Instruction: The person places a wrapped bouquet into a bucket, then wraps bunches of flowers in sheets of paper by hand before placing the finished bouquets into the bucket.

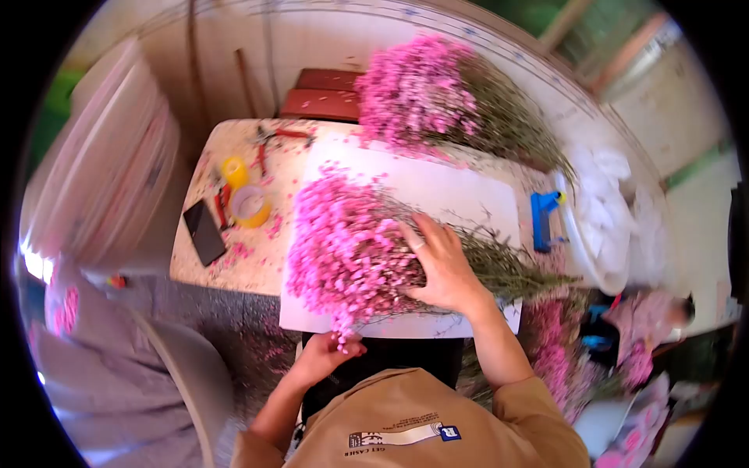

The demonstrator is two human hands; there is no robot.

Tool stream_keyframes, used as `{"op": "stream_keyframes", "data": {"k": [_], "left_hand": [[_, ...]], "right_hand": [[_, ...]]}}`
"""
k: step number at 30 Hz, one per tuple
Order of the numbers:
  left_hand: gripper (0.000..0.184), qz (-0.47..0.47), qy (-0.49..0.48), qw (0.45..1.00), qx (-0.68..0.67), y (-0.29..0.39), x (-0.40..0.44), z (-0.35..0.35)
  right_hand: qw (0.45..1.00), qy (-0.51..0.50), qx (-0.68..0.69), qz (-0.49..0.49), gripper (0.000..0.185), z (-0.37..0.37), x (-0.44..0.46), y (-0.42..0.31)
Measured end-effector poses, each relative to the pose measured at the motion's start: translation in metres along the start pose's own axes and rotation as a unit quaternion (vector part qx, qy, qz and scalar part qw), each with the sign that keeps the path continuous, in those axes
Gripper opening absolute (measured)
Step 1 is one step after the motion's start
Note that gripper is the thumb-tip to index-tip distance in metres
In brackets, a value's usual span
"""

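Plainly, pink bouquet (pixel 343 242) lies beneath spread right hand (pixel 441 261); left hand (pixel 326 357) at bouquet's near edge, cannot tell grip.

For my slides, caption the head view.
Right hand on a pink flower bunch over a white sheet; left hand by a drooping sprig.

Pale wall (pixel 312 43) with patterned border (pixel 468 32) — reddish-brown furniture (pixel 320 104), round-cornered table (pixel 234 137), dark littered floor (pixel 257 331)

Flwr bunch (pixel 343 242) on paper (pixel 449 187), paper on tbl (pixel 285 175); phone (pixel 204 232) to L, 2nd bunch (pixel 421 93) behind.
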State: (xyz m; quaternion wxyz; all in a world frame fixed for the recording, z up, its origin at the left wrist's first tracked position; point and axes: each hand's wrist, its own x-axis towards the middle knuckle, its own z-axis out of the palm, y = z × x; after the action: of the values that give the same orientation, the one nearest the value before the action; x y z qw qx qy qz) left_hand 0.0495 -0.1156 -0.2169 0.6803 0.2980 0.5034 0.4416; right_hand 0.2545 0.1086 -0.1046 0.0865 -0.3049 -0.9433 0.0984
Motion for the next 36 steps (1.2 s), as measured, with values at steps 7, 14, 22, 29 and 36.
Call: {"op": "stream_keyframes", "data": {"k": [7,14,22,29,36], "left_hand": [[0.022,0.165,-0.089,0.937,0.294,0.115,-0.015,0.069],[0.019,0.38,-0.069,0.804,0.452,0.194,0.064,0.154],[0.017,0.427,-0.114,0.653,0.615,0.174,0.219,0.236],[0.015,0.372,-0.129,0.631,0.668,0.134,0.23,0.239],[0.019,0.487,-0.081,0.565,0.661,0.112,0.169,0.251]], "right_hand": [[0.982,0.16,0.082,-0.057,0.083,0.008,-0.062,-0.009],[0.92,0.352,0.167,-0.042,0.041,0.007,-0.13,0.013],[0.866,0.436,0.158,0.189,0.022,0.043,-0.236,0.091],[0.547,0.508,0.503,0.436,0.017,0.078,-0.296,0.192],[0.449,0.505,0.566,0.472,0.026,0.052,-0.281,0.236]]}}
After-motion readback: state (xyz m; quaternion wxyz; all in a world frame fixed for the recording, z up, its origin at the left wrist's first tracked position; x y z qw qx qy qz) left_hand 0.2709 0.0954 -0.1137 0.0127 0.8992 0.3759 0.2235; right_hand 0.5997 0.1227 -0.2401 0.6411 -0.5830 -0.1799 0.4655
